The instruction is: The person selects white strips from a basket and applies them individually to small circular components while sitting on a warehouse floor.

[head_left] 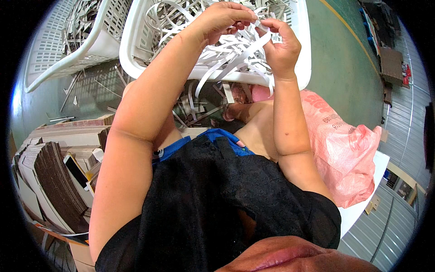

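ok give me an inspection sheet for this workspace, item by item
surface: green floor, loose strips lying on it
job's things: white paper strips held up over a white slotted basket full of them
clutter: second white basket; stacked cardboard with a phone on it; pink sack
grippers: left hand and right hand both pinch the strips
cables: nothing seen
surroundings: grey corrugated wall on the right
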{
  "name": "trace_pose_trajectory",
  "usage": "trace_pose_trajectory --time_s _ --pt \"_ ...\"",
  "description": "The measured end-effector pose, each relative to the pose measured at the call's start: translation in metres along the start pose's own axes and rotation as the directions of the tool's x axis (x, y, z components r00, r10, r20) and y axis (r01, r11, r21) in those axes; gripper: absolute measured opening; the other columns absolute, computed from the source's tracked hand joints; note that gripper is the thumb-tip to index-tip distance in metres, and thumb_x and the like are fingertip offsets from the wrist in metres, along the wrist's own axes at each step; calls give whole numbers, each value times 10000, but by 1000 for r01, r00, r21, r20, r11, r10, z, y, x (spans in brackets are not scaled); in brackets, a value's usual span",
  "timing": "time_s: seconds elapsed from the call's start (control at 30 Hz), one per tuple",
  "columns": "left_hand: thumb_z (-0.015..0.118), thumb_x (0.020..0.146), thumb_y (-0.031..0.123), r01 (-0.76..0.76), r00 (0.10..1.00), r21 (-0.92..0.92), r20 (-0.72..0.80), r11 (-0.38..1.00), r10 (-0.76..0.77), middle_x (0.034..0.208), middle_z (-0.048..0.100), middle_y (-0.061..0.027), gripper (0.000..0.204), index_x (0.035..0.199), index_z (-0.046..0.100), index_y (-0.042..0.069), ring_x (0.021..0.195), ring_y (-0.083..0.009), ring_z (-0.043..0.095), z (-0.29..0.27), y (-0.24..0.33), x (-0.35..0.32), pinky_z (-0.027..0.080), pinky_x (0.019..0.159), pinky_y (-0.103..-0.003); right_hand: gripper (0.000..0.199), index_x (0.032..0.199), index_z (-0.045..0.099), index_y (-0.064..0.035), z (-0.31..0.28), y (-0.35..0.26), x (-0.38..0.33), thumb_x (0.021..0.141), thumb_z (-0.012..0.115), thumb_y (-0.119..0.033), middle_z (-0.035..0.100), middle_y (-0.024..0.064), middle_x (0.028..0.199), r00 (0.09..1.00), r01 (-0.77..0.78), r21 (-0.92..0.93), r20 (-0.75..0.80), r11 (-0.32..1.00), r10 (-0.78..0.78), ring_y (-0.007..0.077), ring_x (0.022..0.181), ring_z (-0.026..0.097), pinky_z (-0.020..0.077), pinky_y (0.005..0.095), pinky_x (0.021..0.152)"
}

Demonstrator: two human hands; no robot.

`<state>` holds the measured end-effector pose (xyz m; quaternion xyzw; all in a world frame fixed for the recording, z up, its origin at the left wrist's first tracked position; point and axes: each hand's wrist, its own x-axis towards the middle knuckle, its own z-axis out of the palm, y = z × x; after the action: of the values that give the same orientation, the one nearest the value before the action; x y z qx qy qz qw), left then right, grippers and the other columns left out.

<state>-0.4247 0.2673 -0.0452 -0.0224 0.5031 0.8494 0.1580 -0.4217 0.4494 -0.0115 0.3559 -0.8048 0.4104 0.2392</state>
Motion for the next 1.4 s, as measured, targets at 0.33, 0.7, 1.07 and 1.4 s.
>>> trace_pose_trajectory --time_s 0.33,0.7,1.07,1.4 --pt "690 850 114 -19 998 -268 59 963 36 759 627 -8 87 911 667 56 629 -91 549 3 2 -2 446 594 -224 168 859 657 -48 4 -4 -1 739 770 -78 680 59 833 997 -20 77 -69 997 25 157 732 636 508 260 676" --pt "674 883 145 -139 989 -213 12 967 145 873 659 -27 153 986 666 33 771 -107 605 15 6 -11 478 719 -234 126 775 613 -14 11 -13 -1 810 731 -41 649 26 770 897 -376 556 17 741 442 67 694 570 458 203 616" --pt "618 926 195 -251 967 53 59 967 248 821 659 -19 190 959 670 16 729 -87 585 13 -2 -4 459 670 -219 108 849 619 -12 20 -18 -4 844 708 -73 624 9 756 900 -369 546 7 752 436 51 671 557 438 189 582" --pt "659 888 126 -232 972 -11 22 973 232 893 677 -46 188 1014 675 -14 766 -91 594 20 1 -12 471 704 -222 94 854 622 -10 13 -10 -4 873 665 -92 628 8 744 857 -446 547 34 708 514 53 672 555 438 192 596"
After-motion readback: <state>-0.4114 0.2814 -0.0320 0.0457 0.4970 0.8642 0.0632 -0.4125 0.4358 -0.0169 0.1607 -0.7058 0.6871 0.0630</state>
